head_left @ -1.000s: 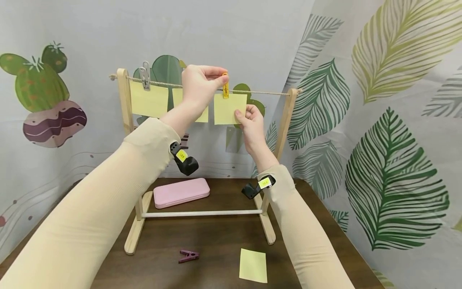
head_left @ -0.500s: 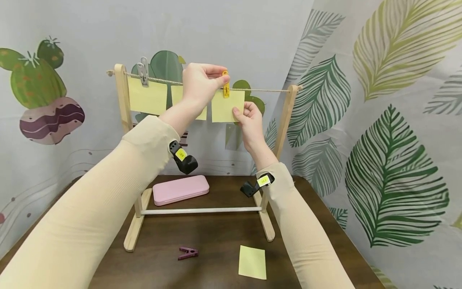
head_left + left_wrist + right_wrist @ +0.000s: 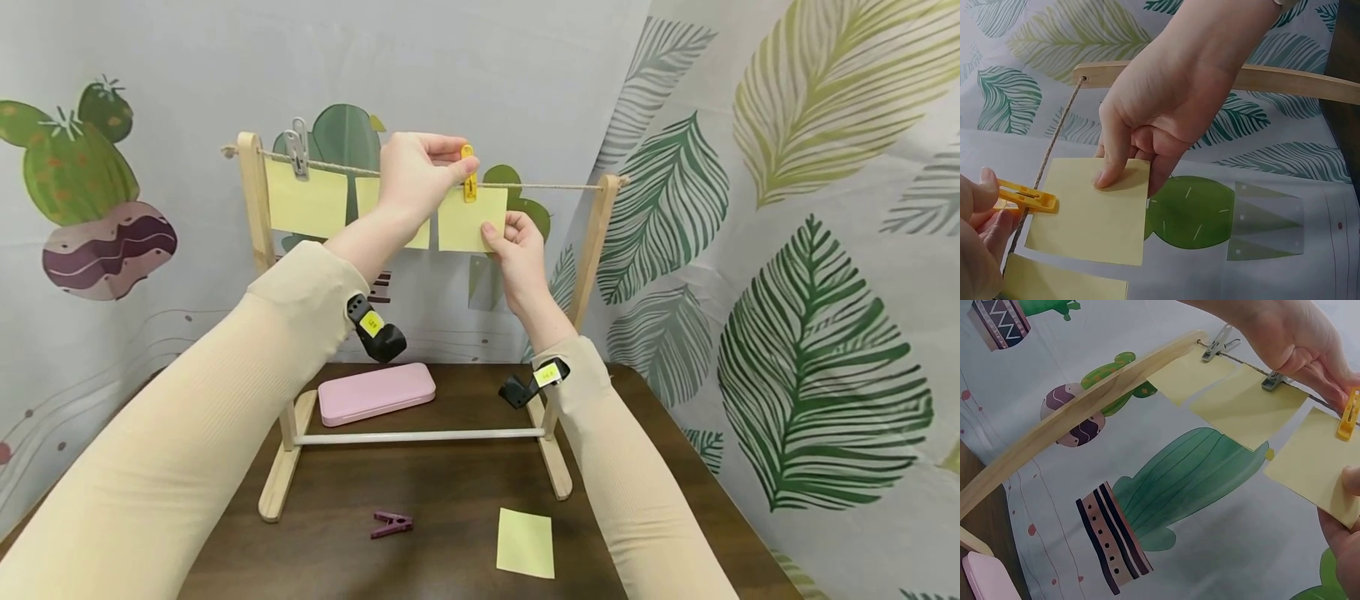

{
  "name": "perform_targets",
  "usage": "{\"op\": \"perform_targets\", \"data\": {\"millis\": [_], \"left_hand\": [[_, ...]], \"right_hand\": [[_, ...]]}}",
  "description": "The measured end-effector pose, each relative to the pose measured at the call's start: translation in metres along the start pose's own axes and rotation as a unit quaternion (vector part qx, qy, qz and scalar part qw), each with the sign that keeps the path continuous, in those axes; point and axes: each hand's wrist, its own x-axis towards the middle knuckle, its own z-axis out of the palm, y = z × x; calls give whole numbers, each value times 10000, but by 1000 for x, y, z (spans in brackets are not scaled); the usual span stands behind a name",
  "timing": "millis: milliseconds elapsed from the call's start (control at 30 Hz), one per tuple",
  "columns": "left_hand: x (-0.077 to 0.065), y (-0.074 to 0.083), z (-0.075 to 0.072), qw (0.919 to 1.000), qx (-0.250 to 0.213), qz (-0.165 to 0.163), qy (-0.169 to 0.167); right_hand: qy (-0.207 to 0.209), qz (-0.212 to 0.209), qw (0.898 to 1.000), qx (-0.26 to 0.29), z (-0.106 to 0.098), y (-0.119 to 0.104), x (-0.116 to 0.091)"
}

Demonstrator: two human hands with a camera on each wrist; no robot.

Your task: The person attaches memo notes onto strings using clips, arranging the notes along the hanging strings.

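Note:
Between thumb and fingers, my left hand (image 3: 422, 173) pinches a yellow clothespin (image 3: 469, 175) at the rope (image 3: 555, 187). The clothespin's jaws lie over the top edge of a yellow paper note (image 3: 468, 225). My right hand (image 3: 521, 254) grips that note at its right edge, thumb in front and fingers behind. Left of it hang two more yellow notes; a grey clothespin (image 3: 299, 150) holds the leftmost note (image 3: 307, 200), and another grey clothespin (image 3: 1274, 380) shows on the middle note (image 3: 1250, 403) in the right wrist view. My left hand partly hides the middle note in the head view.
The rope runs between two wooden posts of a stand (image 3: 592, 250) with a white crossbar (image 3: 420, 437). On the brown table (image 3: 450, 492) lie a pink case (image 3: 377, 394), a purple clothespin (image 3: 392, 524) and a loose yellow note (image 3: 525, 543). A patterned curtain hangs behind.
The head view has tilted slightly, shifting the scene up a little. Both hands keep their hold on the yellow clothespin and the note, which sits slightly farther left under the clothespin.

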Motion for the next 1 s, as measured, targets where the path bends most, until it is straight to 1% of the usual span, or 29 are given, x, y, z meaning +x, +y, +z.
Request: {"op": "perform_targets", "data": {"millis": [200,367,533,600,700,767,867,933,1000], "left_hand": [[-2,3,-1,9998,54,0,-197],[-3,5,-1,9996,149,42,-216],[-5,6,-2,9996,109,48,-243],[-5,5,-3,9996,107,116,-254],[-7,3,-4,9991,90,312,-269],[-8,1,-4,9984,103,509,-240],[-12,-2,-5,9966,42,811,-140],[-15,-4,-5,9943,-15,1063,-34],[-19,-7,-6,9922,-71,1246,57]], "right_hand": [[4,-35,10000,-40,-2,0,0],[13,-39,10000,-83,-2,0,1],[49,-6,9999,-110,-2,0,1],[72,20,9999,-115,-2,1,1],[129,63,9998,-110,-2,2,1],[157,78,9998,-101,-3,3,1],[219,102,9997,-77,-5,5,-1],[242,114,9996,-58,-6,6,-2],[276,135,9995,-59,-8,7,-3]]}}
